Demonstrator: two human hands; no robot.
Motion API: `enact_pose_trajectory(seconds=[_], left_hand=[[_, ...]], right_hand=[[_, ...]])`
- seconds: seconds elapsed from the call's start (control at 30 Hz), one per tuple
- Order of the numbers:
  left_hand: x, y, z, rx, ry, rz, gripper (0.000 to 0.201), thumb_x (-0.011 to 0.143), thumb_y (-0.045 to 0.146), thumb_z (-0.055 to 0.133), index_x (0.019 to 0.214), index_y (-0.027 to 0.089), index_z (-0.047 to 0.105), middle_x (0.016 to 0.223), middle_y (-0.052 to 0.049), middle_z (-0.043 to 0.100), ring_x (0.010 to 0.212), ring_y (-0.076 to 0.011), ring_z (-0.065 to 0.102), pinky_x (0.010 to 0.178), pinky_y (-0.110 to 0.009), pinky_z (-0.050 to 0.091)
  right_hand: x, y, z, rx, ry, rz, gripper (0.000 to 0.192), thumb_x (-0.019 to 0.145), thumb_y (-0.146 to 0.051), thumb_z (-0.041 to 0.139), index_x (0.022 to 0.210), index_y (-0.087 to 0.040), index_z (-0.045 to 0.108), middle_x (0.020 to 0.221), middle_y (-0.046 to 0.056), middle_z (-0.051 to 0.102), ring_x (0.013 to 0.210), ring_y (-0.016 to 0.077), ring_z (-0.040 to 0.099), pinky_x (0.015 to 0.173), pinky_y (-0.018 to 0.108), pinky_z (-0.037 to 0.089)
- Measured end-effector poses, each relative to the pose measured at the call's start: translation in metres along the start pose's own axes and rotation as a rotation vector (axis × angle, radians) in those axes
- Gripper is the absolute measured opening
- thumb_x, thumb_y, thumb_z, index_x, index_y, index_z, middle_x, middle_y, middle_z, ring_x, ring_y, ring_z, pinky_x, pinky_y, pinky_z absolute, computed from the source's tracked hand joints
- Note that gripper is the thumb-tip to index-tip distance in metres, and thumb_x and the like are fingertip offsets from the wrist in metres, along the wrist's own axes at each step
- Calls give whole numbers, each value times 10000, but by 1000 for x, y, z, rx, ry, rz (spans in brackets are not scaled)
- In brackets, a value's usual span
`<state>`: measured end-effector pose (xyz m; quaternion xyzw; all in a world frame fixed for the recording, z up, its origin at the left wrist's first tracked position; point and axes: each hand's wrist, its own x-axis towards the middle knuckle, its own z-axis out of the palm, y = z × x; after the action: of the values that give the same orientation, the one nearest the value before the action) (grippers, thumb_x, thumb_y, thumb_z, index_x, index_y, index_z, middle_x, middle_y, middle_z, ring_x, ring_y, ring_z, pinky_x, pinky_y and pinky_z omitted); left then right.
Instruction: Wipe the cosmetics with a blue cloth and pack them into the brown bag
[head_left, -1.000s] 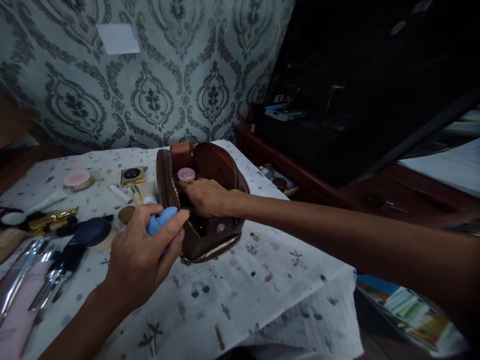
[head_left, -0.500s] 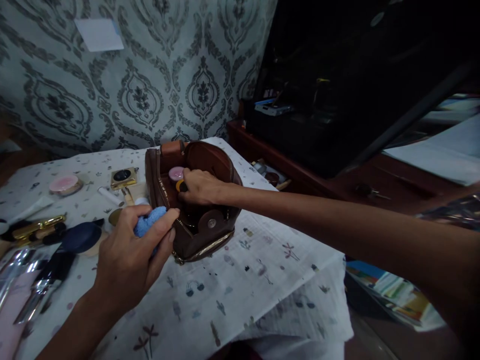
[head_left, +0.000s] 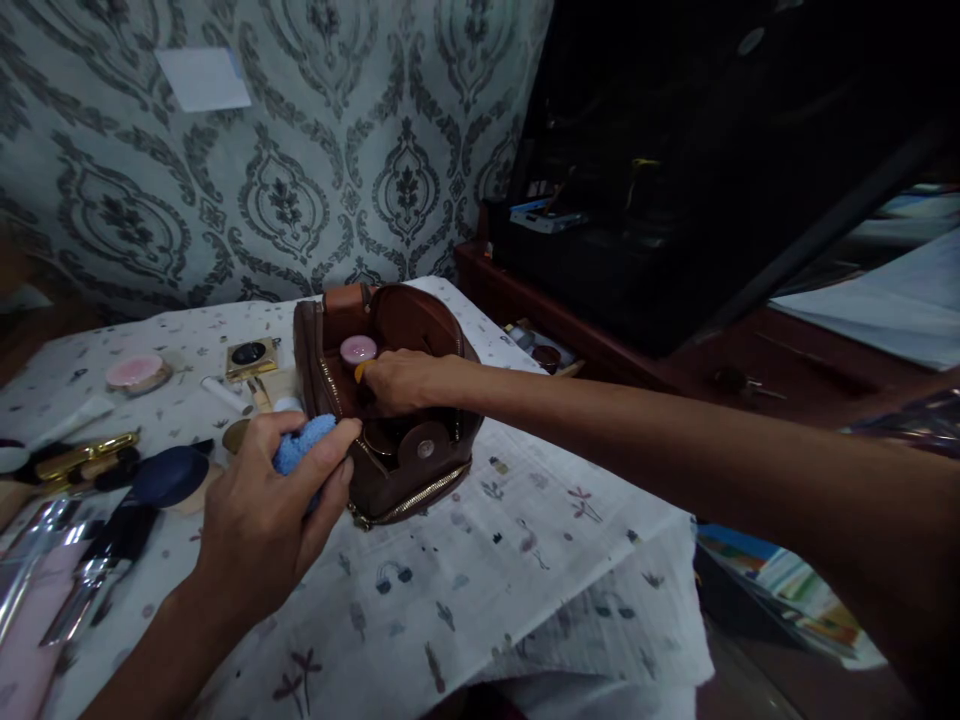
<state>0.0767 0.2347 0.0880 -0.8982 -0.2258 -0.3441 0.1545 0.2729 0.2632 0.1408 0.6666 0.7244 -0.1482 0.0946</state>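
Observation:
My left hand (head_left: 259,520) is closed round a crumpled blue fuzzy cloth (head_left: 304,445), pinched between thumb and fingers at the near left side of a brown handbag (head_left: 409,495). The bag stands unzipped, its mouth wide. My right hand (head_left: 405,382) reaches down into it from the right, fingers curled and mostly hidden. A bit of something orange-yellow (head_left: 361,371) shows at those fingertips; what it is I cannot make out. Beside them inside the bag lies a round pink-lidded container (head_left: 358,349).
Makeup lies to the left: a gold-and-black compact (head_left: 251,356), a pink round case (head_left: 138,372), a dark blue round case (head_left: 171,475) and several tubes. A patterned white cloth (head_left: 480,590) covers the table. A large black screen (head_left: 697,150) stands at the right.
My right hand has sunk deeper into the bag and shifted slightly right, leaving more of the pink lid showing. My left hand keeps its hold on the blue cloth.

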Motion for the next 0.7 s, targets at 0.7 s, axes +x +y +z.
enact_pose_trajectory(seconds=[0.7], left_hand=[[1,-1,1,23,5,23,275,970,228,495,1240,228,550,1065,-101,477,820,-199,556,564,-259,381]], right_hand=[[23,31,1,-38,-300,-122,270,836,-301,637,959,-88,748,905,85,704,855,227,674,796,315,500]])
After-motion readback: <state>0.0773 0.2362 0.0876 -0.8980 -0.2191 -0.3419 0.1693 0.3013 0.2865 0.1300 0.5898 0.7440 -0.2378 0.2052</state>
